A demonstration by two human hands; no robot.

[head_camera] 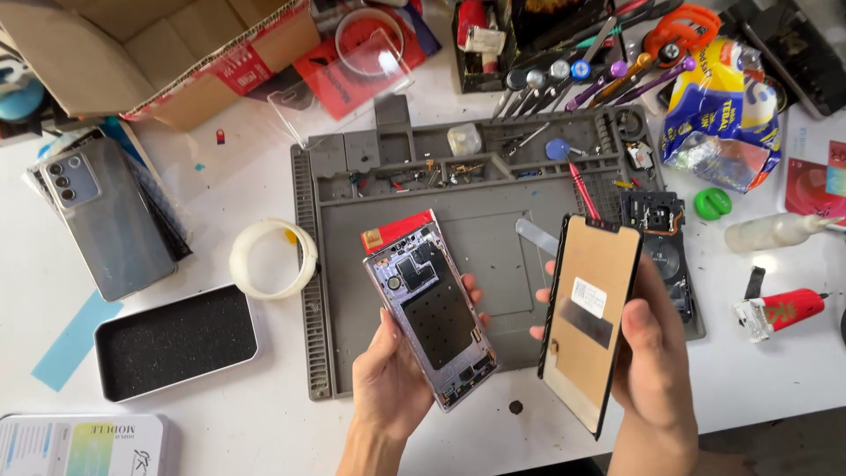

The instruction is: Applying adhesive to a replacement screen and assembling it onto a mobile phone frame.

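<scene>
Low in the centre of the frame, the left hand (392, 370) has its fingers wrapped around an opened phone frame (432, 313), held above the grey work mat (493, 238). Just to its right, the right hand (656, 357) clamps the edges of a detached screen panel (589, 322), tilted, copper-coloured back facing up.

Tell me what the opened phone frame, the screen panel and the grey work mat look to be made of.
Phone frame in the left hand: likely metal, its lilac rim glinting, dark boards inside. Screen panel in the right hand: thin rigid sheet, probably glass, with matte copper-brown backing and black edge. Work mat: looks like matte grey silicone or rubber, with moulded compartments.
</scene>
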